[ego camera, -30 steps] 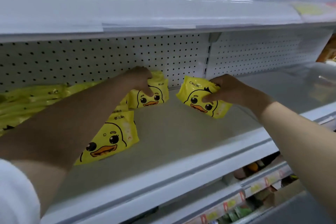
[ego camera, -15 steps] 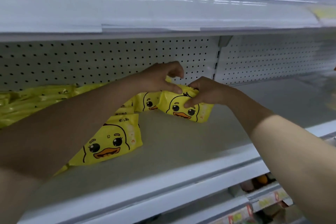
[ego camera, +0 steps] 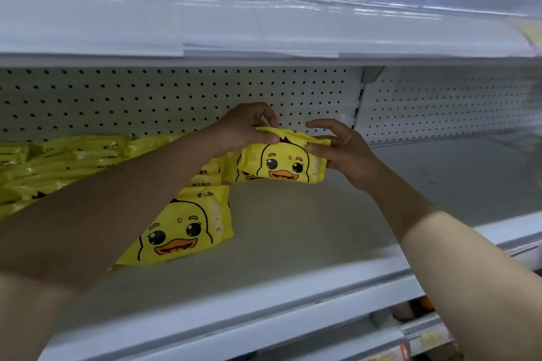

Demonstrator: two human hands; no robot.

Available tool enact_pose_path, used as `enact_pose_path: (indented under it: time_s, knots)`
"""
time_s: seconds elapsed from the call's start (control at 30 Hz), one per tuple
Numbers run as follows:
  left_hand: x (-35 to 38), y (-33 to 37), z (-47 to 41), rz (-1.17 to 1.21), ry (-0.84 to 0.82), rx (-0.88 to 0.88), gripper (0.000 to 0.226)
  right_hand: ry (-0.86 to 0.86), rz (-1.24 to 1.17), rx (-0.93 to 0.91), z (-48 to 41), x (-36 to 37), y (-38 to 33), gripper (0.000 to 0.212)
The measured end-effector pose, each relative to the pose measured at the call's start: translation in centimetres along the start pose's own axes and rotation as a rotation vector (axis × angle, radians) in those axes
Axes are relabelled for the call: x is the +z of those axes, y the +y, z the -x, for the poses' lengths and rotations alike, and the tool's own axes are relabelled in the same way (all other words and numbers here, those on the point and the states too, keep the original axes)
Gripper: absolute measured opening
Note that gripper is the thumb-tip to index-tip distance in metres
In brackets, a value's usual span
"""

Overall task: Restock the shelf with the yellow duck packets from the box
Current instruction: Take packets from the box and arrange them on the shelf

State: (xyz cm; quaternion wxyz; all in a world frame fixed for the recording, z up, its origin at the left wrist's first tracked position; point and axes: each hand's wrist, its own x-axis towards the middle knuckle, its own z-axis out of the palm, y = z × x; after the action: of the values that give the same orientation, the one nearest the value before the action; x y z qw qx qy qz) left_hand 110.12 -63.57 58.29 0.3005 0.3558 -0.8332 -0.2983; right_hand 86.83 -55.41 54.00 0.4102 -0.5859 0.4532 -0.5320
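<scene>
A yellow duck packet (ego camera: 283, 163) stands upright near the back of the white shelf (ego camera: 293, 231), leaning against another packet behind it. My left hand (ego camera: 249, 126) pinches its top left edge. My right hand (ego camera: 340, 146) holds its right side, thumb on the front and fingers behind. Another duck packet (ego camera: 181, 228) leans face out in front, partly hidden by my left forearm. Several more yellow packets (ego camera: 58, 161) lie stacked along the back at the left. The box is out of view.
A perforated white back panel (ego camera: 176, 97) closes the shelf behind. An upper shelf (ego camera: 264, 23) hangs low overhead. The shelf's right half (ego camera: 440, 179) is bare. A lower shelf with price tags (ego camera: 422, 340) shows at the bottom right.
My right hand brought its packet left against the standing packet at the back. My left hand left that earlier packet and now pinches the new one's top edge.
</scene>
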Motion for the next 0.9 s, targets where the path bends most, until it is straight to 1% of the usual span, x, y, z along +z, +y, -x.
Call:
enact_pose_path:
  time_s: [0.13,0.2,0.33,0.47,0.63,0.73,0.8,0.9]
  knots:
    - [-0.5,-0.4,0.1,0.046,0.029,-0.025,0.023,0.021,-0.039,-0.008,-0.1,-0.4,0.0,0.021]
    - [-0.7,-0.4,0.3,0.040,0.014,-0.024,0.022,0.026,-0.007,-0.005,-0.2,-0.3,0.2,0.015]
    - [-1.4,-0.2,0.4,-0.001,-0.082,-0.025,0.018,0.070,-0.002,-0.005,-0.8,-0.2,0.4,0.009]
    - [-2.2,-0.2,0.4,-0.151,-0.141,-0.067,0.018,0.048,-0.008,0.008,-1.4,0.3,0.6,0.008]
    - [-2.3,-1.1,0.6,-0.412,-0.172,-0.096,0.023,0.056,0.119,-0.012,-2.5,1.9,0.8,0.015]
    - [-2.1,-1.5,0.7,-0.502,-0.149,-0.115,0.026,0.066,0.216,-0.008,-3.4,2.6,1.1,0.015]
    - [-2.1,-1.7,0.7,-0.537,-0.128,-0.131,0.028,0.110,0.276,0.000,-4.1,3.0,1.3,0.021]
    - [-2.0,-1.5,0.7,-0.628,-0.135,-0.135,0.030,0.142,0.299,0.017,-4.5,3.4,1.6,0.024]
